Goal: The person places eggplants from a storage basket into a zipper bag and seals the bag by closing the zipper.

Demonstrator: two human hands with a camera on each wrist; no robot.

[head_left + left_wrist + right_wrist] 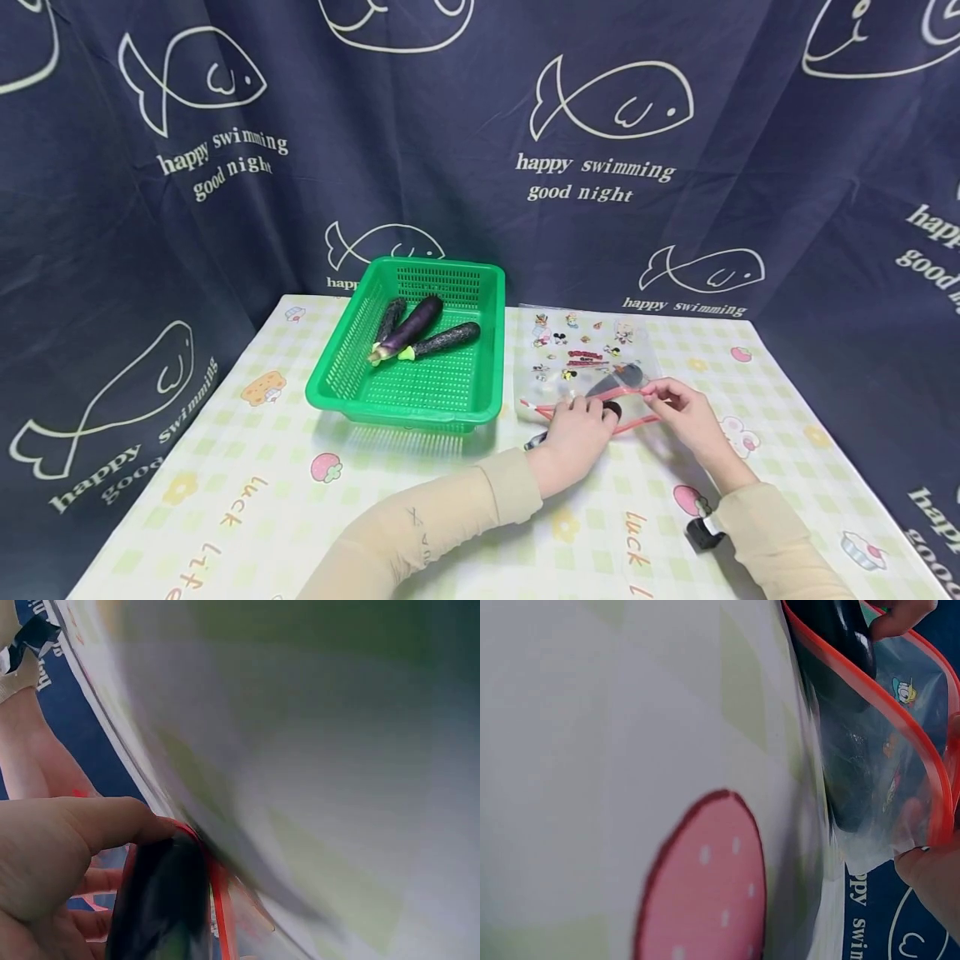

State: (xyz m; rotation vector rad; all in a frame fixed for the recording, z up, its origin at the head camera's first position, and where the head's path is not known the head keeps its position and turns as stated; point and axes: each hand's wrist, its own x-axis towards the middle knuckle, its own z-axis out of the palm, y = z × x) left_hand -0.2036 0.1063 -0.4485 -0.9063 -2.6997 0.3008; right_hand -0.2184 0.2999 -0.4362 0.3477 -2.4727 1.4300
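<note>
Left grip (pixel 576 443) is curled round a dark eggplant (pixel 161 900), thumb on one side and fingers on the other. Right grip (pixel 686 417) pinches the red rim (pixel 636 425) of a clear bag (pixel 551 387) near its right corner, thumb against fingertips, with the two edges of the mouth parted.

What counts most is how the held eggplant lies to that mouth. Its long axis slants from near left, under the palm, to far right, so it points more across the mouth than straight toward the bag's bottom, which lies away from the person. The left hand is the nearer, being on the eggplant itself; the right is apart from it, just past its leading end. That end seems to sit between the red edges in the right wrist view, but how deep it goes is hard to judge, as the fingers hide part of it.

A second eggplant (pixel 617 381) lies inside the bag on the counter (pixel 285 517), also slanting. Left of the bag stands a green basket (pixel 491 350) with three eggplants (pixel 415 327) in it.
</note>
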